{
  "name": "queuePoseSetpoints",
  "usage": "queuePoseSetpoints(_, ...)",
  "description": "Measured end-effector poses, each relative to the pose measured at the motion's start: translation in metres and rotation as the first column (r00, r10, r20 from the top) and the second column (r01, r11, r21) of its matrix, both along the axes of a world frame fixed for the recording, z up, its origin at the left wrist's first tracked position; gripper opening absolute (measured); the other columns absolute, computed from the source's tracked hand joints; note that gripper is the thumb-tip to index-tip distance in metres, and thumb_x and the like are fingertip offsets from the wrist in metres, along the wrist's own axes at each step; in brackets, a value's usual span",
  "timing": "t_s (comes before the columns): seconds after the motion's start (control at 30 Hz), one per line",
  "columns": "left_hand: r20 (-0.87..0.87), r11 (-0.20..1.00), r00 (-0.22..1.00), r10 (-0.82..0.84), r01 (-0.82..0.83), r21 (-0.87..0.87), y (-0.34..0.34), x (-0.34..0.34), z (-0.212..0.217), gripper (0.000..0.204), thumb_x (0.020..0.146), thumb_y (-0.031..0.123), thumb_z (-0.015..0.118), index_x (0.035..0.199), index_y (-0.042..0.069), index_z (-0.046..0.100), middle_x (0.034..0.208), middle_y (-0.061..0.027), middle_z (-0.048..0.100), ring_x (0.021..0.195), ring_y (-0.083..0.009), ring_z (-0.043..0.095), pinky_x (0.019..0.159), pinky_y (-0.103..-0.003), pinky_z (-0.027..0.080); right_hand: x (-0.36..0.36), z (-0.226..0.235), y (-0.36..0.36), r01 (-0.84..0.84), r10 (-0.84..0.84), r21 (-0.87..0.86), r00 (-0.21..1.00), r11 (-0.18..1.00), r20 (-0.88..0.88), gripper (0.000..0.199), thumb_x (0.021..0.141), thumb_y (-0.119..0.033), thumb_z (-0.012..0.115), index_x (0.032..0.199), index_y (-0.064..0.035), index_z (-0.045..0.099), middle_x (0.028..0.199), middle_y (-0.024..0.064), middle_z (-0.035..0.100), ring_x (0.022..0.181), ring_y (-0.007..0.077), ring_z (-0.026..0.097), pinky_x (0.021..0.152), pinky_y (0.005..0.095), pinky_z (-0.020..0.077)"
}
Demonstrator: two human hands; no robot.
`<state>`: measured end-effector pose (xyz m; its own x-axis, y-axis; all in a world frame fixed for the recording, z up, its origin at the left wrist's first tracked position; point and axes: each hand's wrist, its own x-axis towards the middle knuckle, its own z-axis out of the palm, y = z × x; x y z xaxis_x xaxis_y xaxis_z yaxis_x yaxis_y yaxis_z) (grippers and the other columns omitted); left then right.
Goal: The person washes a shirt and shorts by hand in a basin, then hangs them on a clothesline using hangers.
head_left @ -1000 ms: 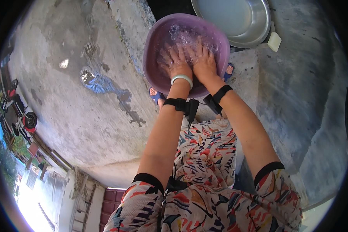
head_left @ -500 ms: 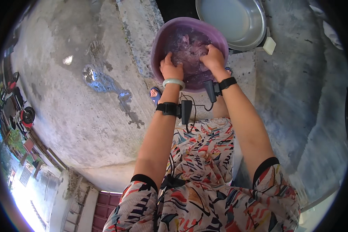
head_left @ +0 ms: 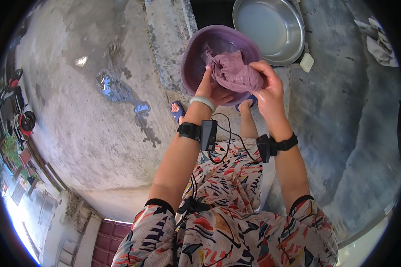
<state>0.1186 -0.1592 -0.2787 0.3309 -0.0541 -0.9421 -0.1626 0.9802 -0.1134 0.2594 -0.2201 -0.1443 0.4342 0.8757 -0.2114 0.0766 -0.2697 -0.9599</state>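
Note:
A wet, bunched mauve cloth (head_left: 234,73) is lifted over a purple plastic basin (head_left: 189,58) with water in it. My right hand (head_left: 270,89) grips the cloth's right end, thumb on top. My left hand (head_left: 208,89) holds its left side from below; the thumb shows against the cloth, while the other fingers are partly hidden under it. A pale bangle (head_left: 202,101) circles my left wrist. Both forearms carry black straps with small boxes and a cable.
Behind the basin to the right stands a metal basin (head_left: 294,31) of cloudy water, with a pale block (head_left: 306,62), perhaps soap, beside it. Whitish cloth (head_left: 382,49) lies at the far right. A puddle (head_left: 116,89) wets the concrete at left. My sandalled feet flank the basin's near side.
My hands have raised the cloth out of the basin's water and gathered it into a bundle. The right hand has moved rightward and nearer to me.

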Motion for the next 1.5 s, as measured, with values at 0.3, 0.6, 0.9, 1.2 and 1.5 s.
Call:
queuePoseSetpoints(0.3, 0.137, 0.787, 0.777, 0.614, -0.615, -0.040, 0.015, 0.006, -0.013, 0.021, 0.087, 0.002, 0.064, 0.108, 0.001, 0.064, 0.112, -0.0135, 0.068, 0.105, -0.0312, 0.064, 0.103, -0.049, 0.046, 0.023, -0.022, -0.029, 0.005, -0.014, 0.080, 0.994, 0.997, 0.106, 0.031, 0.074, 0.004, 0.067, 0.103, -0.0027, 0.060, 0.102, 0.0055, 0.059, 0.098, 0.0160, 0.057, 0.090, 0.0270, 0.0435)
queuePoseSetpoints(0.6, 0.547, 0.693, 0.627, 0.555, -0.712, 0.113, 0.000, -0.010, -0.027, 0.030, 0.089, 0.009, 0.060, 0.117, -0.003, 0.059, 0.119, -0.0169, 0.065, 0.110, -0.0315, 0.062, 0.103, -0.047, 0.046, 0.059, -0.097, -0.029, -0.134, 0.299, -0.346, 0.821, 0.929, 0.486, 0.043, 0.067, 0.005, 0.070, 0.108, -0.0007, 0.059, 0.103, 0.0071, 0.057, 0.098, 0.0200, 0.058, 0.086, 0.0313, 0.0479)
queuePoseSetpoints(0.9, 0.595, 0.747, 0.639, 0.487, -0.658, 0.097, -0.003, -0.018, -0.016, 0.049, 0.090, 0.018, 0.057, 0.135, -0.002, 0.050, 0.135, -0.0189, 0.056, 0.125, -0.0353, 0.053, 0.111, -0.051, 0.038, 0.061, -0.152, 0.038, -0.317, 0.369, -0.194, 0.725, 0.929, 0.582, 0.067, 0.069, -0.015, 0.076, 0.132, -0.0079, 0.055, 0.129, 0.0172, 0.058, 0.118, 0.0346, 0.054, 0.101, 0.0413, 0.0434)
queuePoseSetpoints(1.2, 0.544, 0.818, 0.748, 0.379, -0.546, 0.182, -0.004, -0.030, -0.033, 0.042, 0.091, 0.016, 0.052, 0.129, -0.003, 0.054, 0.127, -0.0169, 0.062, 0.118, -0.0333, 0.058, 0.107, -0.050, 0.041, 0.039, -0.132, 0.052, -0.310, 0.445, -0.344, 0.778, 0.886, 0.444, 0.037, 0.066, -0.004, 0.071, 0.103, -0.0090, 0.068, 0.102, 0.0106, 0.065, 0.103, 0.0325, 0.058, 0.084, 0.0412, 0.0470)
queuePoseSetpoints(1.5, 0.533, 0.786, 0.750, 0.392, -0.574, 0.228, 0.010, -0.003, -0.001, 0.037, 0.097, 0.021, 0.052, 0.126, -0.002, 0.057, 0.124, -0.0155, 0.064, 0.115, -0.0321, 0.060, 0.106, -0.048, 0.044, 0.013, -0.056, -0.012, -0.527, 0.458, -0.091, 0.626, 0.845, 0.631, 0.044, 0.071, 0.003, 0.063, 0.113, -0.0107, 0.065, 0.099, 0.0077, 0.058, 0.096, 0.0306, 0.056, 0.085, 0.0406, 0.0449)
